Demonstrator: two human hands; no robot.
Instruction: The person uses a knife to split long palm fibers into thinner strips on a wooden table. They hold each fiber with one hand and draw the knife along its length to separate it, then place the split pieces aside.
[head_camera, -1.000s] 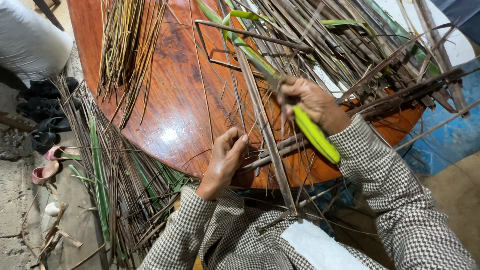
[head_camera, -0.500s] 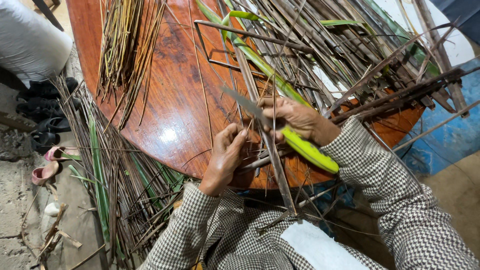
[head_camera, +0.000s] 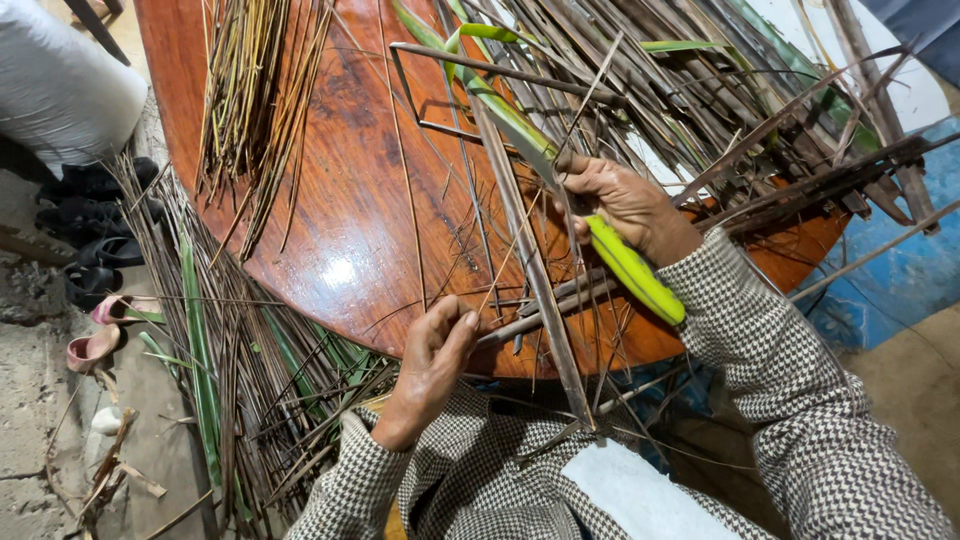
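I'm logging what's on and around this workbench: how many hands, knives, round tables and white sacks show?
Hands: 2, the left hand and the right hand
Green-handled knife: 1
Round wooden table: 1
White sack: 1
Total: 5

right hand (head_camera: 625, 205) grips a knife with yellow-green handle (head_camera: 633, 268), blade on a long brown leaf strip (head_camera: 530, 270) | left hand (head_camera: 435, 355) pinches dry strips at the edge of round wooden table (head_camera: 340, 230) | bundle of thin sticks (head_camera: 245, 90) lies well apart
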